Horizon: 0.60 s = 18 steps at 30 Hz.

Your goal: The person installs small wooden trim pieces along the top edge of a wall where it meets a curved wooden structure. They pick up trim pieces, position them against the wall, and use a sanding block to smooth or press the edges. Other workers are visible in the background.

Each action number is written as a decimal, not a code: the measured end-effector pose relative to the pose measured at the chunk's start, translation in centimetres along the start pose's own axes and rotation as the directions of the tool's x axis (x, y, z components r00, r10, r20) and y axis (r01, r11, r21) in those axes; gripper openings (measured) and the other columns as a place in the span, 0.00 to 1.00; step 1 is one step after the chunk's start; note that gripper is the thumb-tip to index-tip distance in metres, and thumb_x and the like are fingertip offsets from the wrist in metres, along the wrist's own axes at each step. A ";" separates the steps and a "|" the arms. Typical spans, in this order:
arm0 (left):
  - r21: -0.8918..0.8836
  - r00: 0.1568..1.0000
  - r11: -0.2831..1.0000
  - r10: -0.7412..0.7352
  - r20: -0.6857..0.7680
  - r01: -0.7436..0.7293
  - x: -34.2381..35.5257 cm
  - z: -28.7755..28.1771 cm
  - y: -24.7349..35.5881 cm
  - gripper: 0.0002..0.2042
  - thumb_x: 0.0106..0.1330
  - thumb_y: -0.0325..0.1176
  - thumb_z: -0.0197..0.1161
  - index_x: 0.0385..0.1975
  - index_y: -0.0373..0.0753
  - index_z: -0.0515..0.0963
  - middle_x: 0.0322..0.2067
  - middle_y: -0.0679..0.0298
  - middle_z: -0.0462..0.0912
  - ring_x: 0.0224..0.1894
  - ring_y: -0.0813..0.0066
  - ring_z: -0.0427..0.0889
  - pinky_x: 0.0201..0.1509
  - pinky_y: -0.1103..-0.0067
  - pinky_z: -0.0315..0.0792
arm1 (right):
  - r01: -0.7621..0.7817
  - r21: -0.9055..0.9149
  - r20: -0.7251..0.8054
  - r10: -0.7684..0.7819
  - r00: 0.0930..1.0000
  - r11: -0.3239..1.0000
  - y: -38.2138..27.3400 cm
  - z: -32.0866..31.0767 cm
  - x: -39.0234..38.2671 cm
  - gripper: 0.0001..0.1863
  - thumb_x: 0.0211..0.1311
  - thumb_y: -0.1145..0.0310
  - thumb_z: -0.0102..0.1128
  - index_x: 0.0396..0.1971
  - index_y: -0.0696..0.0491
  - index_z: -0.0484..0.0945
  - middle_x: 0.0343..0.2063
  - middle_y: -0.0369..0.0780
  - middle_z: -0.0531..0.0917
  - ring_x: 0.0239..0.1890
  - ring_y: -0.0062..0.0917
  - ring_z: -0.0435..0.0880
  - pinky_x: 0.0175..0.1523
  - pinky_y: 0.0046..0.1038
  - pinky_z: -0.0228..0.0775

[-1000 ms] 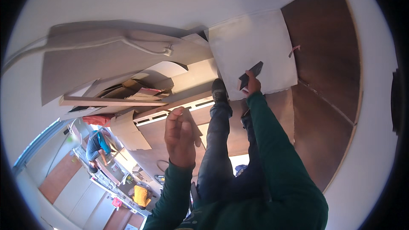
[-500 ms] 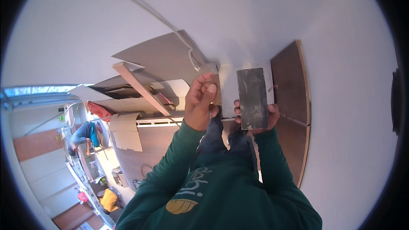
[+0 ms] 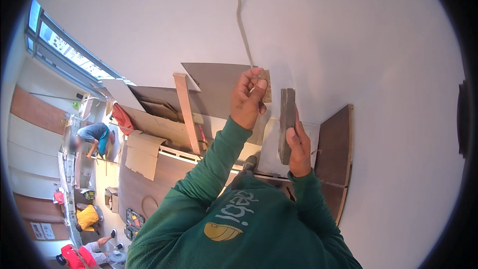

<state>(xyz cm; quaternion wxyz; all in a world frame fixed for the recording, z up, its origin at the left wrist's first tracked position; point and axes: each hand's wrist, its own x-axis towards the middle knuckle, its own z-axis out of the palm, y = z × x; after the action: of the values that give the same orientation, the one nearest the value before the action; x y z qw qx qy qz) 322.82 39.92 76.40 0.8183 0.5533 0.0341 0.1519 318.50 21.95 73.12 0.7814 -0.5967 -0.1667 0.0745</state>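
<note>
Pinched between the thumb and fingers of my left hand (image 3: pixel 246 100) is a small thin brown piece (image 3: pixel 268 89), raised in front of the white wall; its exact kind I cannot make out. My right hand (image 3: pixel 299 150) grips a greyish-brown rectangular block (image 3: pixel 287 123), thumb on one side and the fingers mostly hidden behind. The block stands upright, its narrow edge toward me. A small gap lies between it and the brown piece.
Brown panels (image 3: pixel 332 149) stand at the right. Leaning sheets (image 3: pixel 219 82), a wooden strip (image 3: pixel 183 109) and cardboard (image 3: pixel 142 154) are at the left. A cable (image 3: pixel 240 15) runs down the wall. Several people work at far left, one in grey (image 3: pixel 94 132).
The block has turned from its broad dark face to its narrow edge. Both hands have moved, the left slightly up and right. The view has shifted, bringing more of the far-left room into sight.
</note>
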 end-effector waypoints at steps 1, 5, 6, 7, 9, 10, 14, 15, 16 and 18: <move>0.014 1.000 1.000 0.007 0.005 -0.007 -0.2 0.2 0.1 0.18 0.73 0.37 0.63 0.59 0.39 0.71 0.38 0.71 0.75 0.29 0.89 0.72 0.20 0.88 0.66 | 0.009 -0.022 -0.007 -0.010 1.000 1.000 -0.2 0.2 -0.3 0.34 0.76 0.58 0.50 0.74 0.62 0.56 0.60 0.43 0.73 0.62 0.24 0.69 0.69 0.27 0.55; 0.051 1.000 0.999 0.010 0.029 -0.011 -1.1 1.1 0.2 0.17 0.72 0.36 0.64 0.57 0.39 0.72 0.39 0.70 0.76 0.28 0.89 0.74 0.20 0.88 0.66 | -0.030 0.000 -0.055 0.030 0.998 1.000 -1.4 0.8 -0.5 0.33 0.75 0.61 0.51 0.74 0.61 0.57 0.59 0.42 0.73 0.61 0.23 0.70 0.67 0.25 0.57; 0.055 0.999 0.998 0.005 0.037 -0.007 -1.5 1.4 0.2 0.17 0.72 0.35 0.64 0.57 0.39 0.73 0.39 0.70 0.76 0.28 0.89 0.74 0.20 0.88 0.66 | 0.004 -0.049 -0.055 -0.007 0.998 0.999 -1.3 0.8 -0.4 0.33 0.75 0.61 0.51 0.74 0.61 0.58 0.58 0.41 0.74 0.59 0.23 0.71 0.65 0.25 0.59; 0.057 0.999 0.998 -0.012 0.044 0.010 -2.0 1.7 0.0 0.17 0.72 0.35 0.64 0.57 0.39 0.72 0.39 0.70 0.76 0.28 0.88 0.75 0.20 0.88 0.66 | 0.036 -0.099 -0.061 -0.042 0.997 0.994 -0.9 0.6 -0.2 0.33 0.75 0.61 0.51 0.74 0.61 0.58 0.56 0.41 0.74 0.57 0.22 0.72 0.63 0.24 0.60; 0.062 0.997 0.997 -0.045 0.056 0.041 -2.9 2.4 -0.2 0.17 0.72 0.35 0.63 0.57 0.39 0.72 0.39 0.69 0.77 0.28 0.88 0.75 0.20 0.87 0.67 | 0.056 -0.158 -0.081 -0.069 0.994 0.986 -1.0 0.4 0.5 0.33 0.74 0.61 0.52 0.73 0.60 0.60 0.52 0.39 0.75 0.52 0.21 0.73 0.59 0.24 0.63; 0.065 0.996 0.997 -0.057 0.076 0.052 -3.2 2.9 -0.4 0.17 0.72 0.35 0.63 0.58 0.39 0.72 0.40 0.69 0.78 0.29 0.88 0.75 0.20 0.88 0.67 | 0.037 -0.170 -0.111 -0.057 0.992 0.985 -1.1 0.1 1.0 0.33 0.74 0.60 0.53 0.73 0.59 0.61 0.49 0.39 0.76 0.49 0.21 0.73 0.57 0.23 0.64; 0.073 0.990 0.994 -0.084 0.115 0.076 -4.1 3.5 -0.3 0.18 0.72 0.34 0.63 0.59 0.40 0.71 0.40 0.70 0.79 0.31 0.88 0.76 0.22 0.88 0.67 | 0.065 -0.209 -0.139 -0.096 0.986 0.976 -2.8 -0.5 4.8 0.32 0.73 0.57 0.55 0.72 0.57 0.64 0.41 0.37 0.76 0.41 0.21 0.72 0.50 0.24 0.65; 0.069 0.987 0.994 -0.091 0.129 0.083 -4.0 3.7 -0.4 0.19 0.72 0.34 0.63 0.60 0.40 0.71 0.41 0.70 0.80 0.32 0.88 0.76 0.22 0.88 0.68 | 0.070 -0.211 -0.145 -0.102 0.984 0.975 -3.2 -0.6 5.6 0.32 0.73 0.57 0.56 0.72 0.56 0.65 0.40 0.37 0.76 0.41 0.21 0.72 0.49 0.24 0.65; 0.070 0.990 0.996 -0.070 0.126 0.062 -3.8 3.6 -0.4 0.18 0.72 0.34 0.63 0.60 0.40 0.71 0.41 0.70 0.80 0.32 0.88 0.76 0.22 0.88 0.68 | 0.068 -0.188 -0.135 -0.094 0.986 0.980 -3.4 -0.5 6.5 0.32 0.72 0.56 0.56 0.71 0.56 0.65 0.39 0.38 0.76 0.40 0.21 0.72 0.49 0.23 0.65; 0.071 0.992 0.997 -0.028 0.122 0.020 -2.8 3.3 -0.6 0.18 0.73 0.34 0.63 0.59 0.40 0.71 0.40 0.70 0.80 0.32 0.88 0.77 0.23 0.88 0.68 | 0.059 -0.245 -0.116 -0.090 0.989 0.968 -3.4 -0.4 6.5 0.33 0.72 0.56 0.56 0.72 0.55 0.65 0.39 0.38 0.77 0.40 0.21 0.72 0.50 0.23 0.65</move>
<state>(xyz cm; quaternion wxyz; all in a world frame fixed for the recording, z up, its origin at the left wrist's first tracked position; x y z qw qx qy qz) 321.01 35.94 76.80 0.8009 0.5892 -0.0043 0.1064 324.38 22.72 77.37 0.7145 -0.6839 -0.1470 -0.0136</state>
